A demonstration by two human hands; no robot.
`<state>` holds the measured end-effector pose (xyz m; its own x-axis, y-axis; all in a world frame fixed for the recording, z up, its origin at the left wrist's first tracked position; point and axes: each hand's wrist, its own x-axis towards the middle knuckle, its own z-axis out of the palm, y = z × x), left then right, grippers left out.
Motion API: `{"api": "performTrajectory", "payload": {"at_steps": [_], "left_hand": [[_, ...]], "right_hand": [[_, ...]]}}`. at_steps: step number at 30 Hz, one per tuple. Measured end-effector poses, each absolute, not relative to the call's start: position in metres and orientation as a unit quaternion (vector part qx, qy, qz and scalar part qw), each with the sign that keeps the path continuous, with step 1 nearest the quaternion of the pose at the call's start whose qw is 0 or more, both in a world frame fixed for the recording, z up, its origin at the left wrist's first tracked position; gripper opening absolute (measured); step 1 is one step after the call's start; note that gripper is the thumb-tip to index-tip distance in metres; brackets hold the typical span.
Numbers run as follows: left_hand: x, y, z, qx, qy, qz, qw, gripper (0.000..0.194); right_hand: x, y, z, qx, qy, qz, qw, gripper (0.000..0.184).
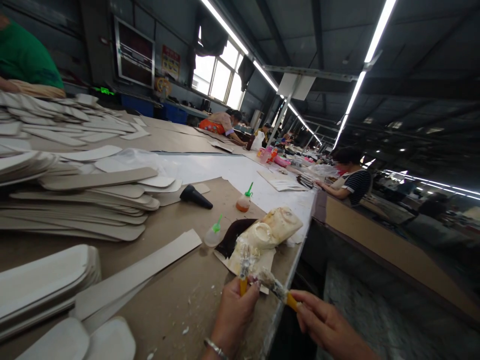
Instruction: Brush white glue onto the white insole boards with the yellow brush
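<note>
My left hand is closed round the yellow handle of a glue-caked brush, held upright at the table's near edge. In my right hand a second glue-caked brush with a yellow handle is pinched, its bristles pointing left toward the first brush. The two brush heads nearly touch. Just beyond them stands a glue-crusted white container on a scrap of card. A bracelet circles my left wrist.
Stacks of white insole-shaped boards cover the left of the long table. A small green-capped bottle, an orange-filled bottle and a black nozzle lie nearby. Other people work further along the table. The table edge drops off at the right.
</note>
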<state>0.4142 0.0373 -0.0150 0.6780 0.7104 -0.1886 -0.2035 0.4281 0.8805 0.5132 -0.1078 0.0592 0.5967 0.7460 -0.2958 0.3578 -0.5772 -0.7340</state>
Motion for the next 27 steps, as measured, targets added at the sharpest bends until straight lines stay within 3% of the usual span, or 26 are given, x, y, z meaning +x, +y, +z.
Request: {"api": "performTrajectory", "payload": {"at_steps": [11, 18, 27], "left_hand": [[0.411, 0.036, -0.015, 0.509, 0.251, 0.247, 0.786, 0.025], [0.409, 0.028, 0.002, 0.492, 0.277, 0.236, 0.791, 0.025], [0.417, 0.016, -0.017, 0.566, 0.298, 0.264, 0.721, 0.014]], "right_hand": [[0.505, -0.110, 0.084, -0.838, -0.470, 0.210, 0.180, 0.039], [0.503, -0.119, 0.090, -0.823, -0.516, 0.186, 0.148, 0.036], [0.505, -0.135, 0.065, -0.831, -0.546, 0.039, 0.101, 0.033]]}}
